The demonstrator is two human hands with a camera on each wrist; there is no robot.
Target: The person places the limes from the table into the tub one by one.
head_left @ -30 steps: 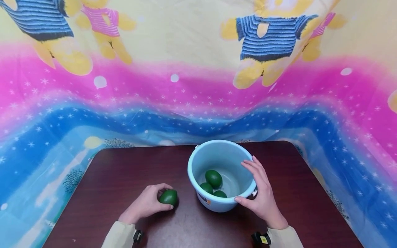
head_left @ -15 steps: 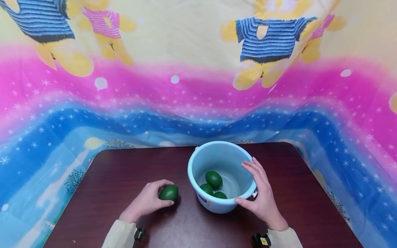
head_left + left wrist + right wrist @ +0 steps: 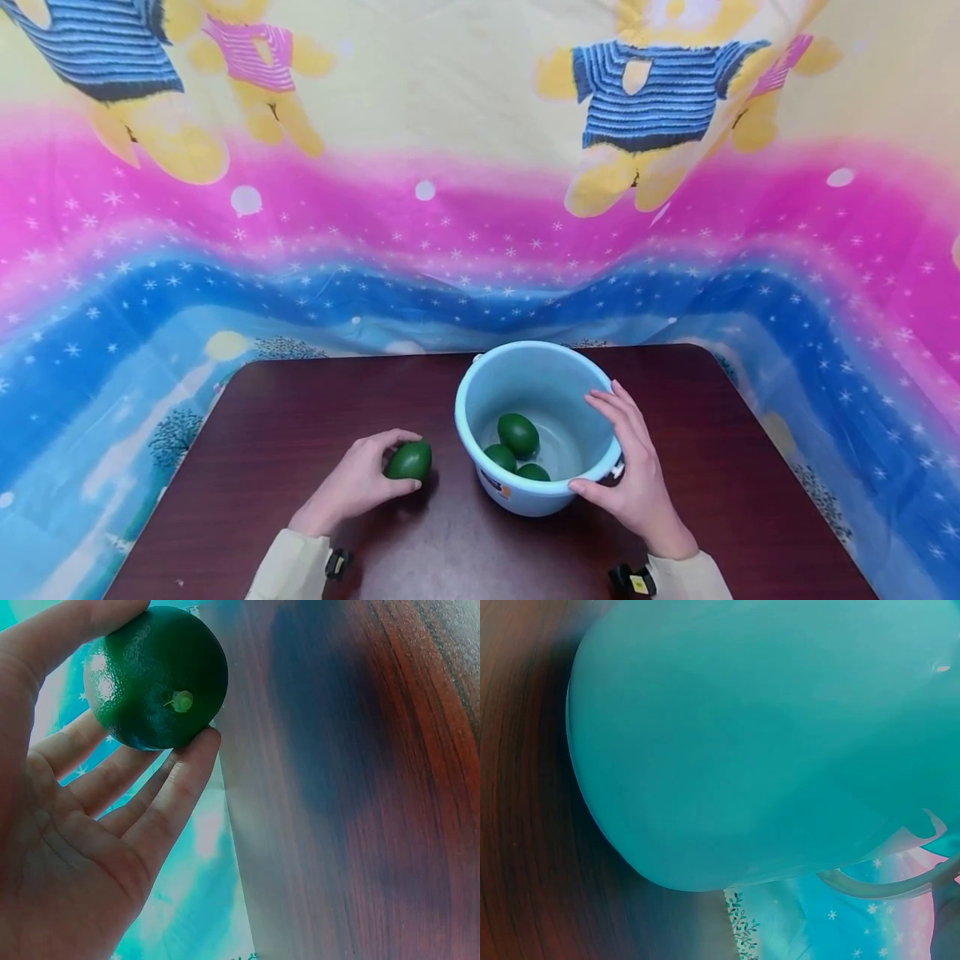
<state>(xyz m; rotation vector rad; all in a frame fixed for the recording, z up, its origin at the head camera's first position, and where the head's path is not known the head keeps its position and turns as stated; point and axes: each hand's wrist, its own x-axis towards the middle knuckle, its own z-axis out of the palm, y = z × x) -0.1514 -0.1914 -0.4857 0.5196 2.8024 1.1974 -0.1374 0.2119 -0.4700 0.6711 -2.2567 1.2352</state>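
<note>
My left hand (image 3: 367,471) holds a dark green avocado (image 3: 409,462) between thumb and fingertips, left of the bucket. In the left wrist view the avocado (image 3: 157,682) shows its pale stem nub and glossy skin, and it hangs apart from its shadow on the tabletop. A light blue bucket (image 3: 517,498) stands on the table, its mouth facing me. Inside lie three more avocados (image 3: 518,435), grouped near the front left wall. My right hand (image 3: 637,479) grips the bucket's right rim, thumb at the near edge and fingertips reaching over. The right wrist view is mostly filled by the bucket's wall (image 3: 742,750).
The dark brown wooden table (image 3: 315,408) has rounded far corners. A colourful printed cloth (image 3: 420,217) with bears and snowflakes hangs behind and around it. Part of the bucket's handle (image 3: 892,889) shows in the right wrist view.
The avocado in my left hand has risen slightly and tilted a little. My right hand and the bucket have stayed almost still.
</note>
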